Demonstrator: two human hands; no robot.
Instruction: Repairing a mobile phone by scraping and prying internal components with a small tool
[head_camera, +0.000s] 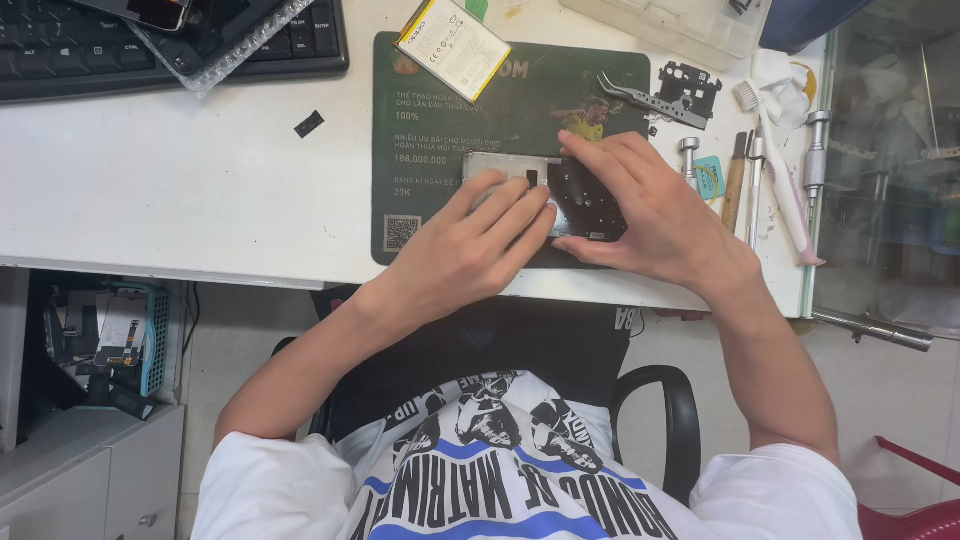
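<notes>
An opened phone body (560, 190) with a silver frame and dark inner parts lies on a dark green mat (440, 130) near the table's front edge. My left hand (470, 245) rests its fingers on the phone's left half, pressing down. My right hand (640, 205) covers the phone's right half, its thumb along the near edge and its fingers on the top edge. A flat phone battery (452, 48) with a white and yellow label lies at the mat's far edge.
Tweezers (640, 97) and a black plastic part (688, 88) sit at the mat's far right corner. Screwdrivers (815, 150), a wooden-handled tool (735, 180) and a toothbrush (775, 165) lie at the right. A black keyboard (170, 45) is far left. A small black piece (309, 124) lies on the white table.
</notes>
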